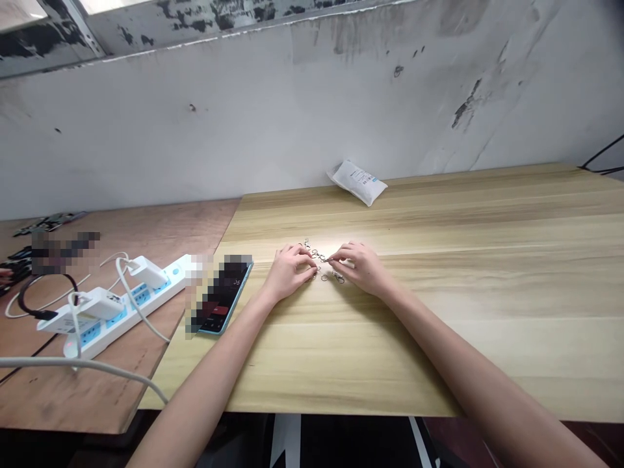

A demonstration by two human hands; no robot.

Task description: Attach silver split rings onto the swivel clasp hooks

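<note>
Head view, and the right hand [361,265] is clamped on a small metal piece [327,260], left hand [287,272] unclear—one slip could scatter the loose rings [324,277] between them!

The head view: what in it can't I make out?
- Metal pieces, head view: too small to count; fingers overlap some.
- Left hand, head view: its own fingers hide whether it grips anything.
- Right hand, head view: whatever is at its fingertips is too small to identify.
- Phone, head view: pixel blocks cover part of it.
- Packet, head view: print too small to read.
- Thick cable, head view: cut off by the left edge.
</note>
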